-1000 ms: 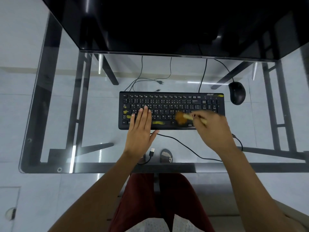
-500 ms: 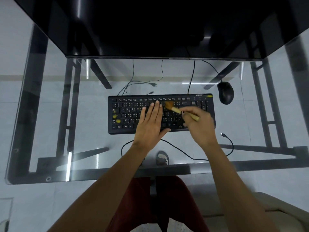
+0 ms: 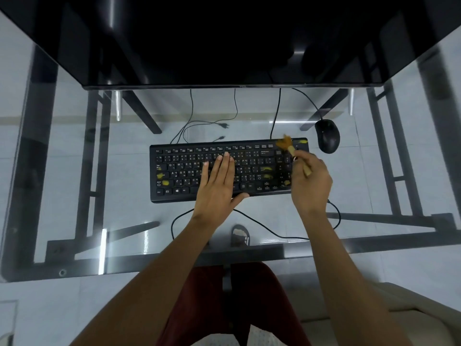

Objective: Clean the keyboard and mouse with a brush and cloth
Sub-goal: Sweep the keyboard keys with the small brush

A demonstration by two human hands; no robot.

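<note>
Glass forms the top of the desk (image 3: 62,171), which rests on a dark metal frame, with pale floor tiles showing through it. A black keyboard (image 3: 174,171) lies flat near the middle of the desk, its long side running left to right, and several keys carry yellow smears: two at the lower left, two right of centre, one at the lower right and one at the top right corner. The left hand (image 3: 219,186) lies flat on the middle of the keyboard, fingers straight and close together, the thumb spread along the front edge; it holds nothing. The right hand (image 3: 310,183) is over the right end of the keyboard, fingers curled round the pale wooden handle of a small brush (image 3: 290,151). The brush's orange-brown bristles point away from the person and sit at the keyboard's top right corner, blurred, just beside the yellow smear there. A black mouse (image 3: 327,136) sits on the desk just past the top right corner of the keyboard, apart from it, its cable running back under a large black monitor (image 3: 224,41) that fills the far side. A thin black cable (image 3: 264,227) loops across the desk in front of the keyboard. Dark red trousers (image 3: 199,308) show below the desk edge
</note>
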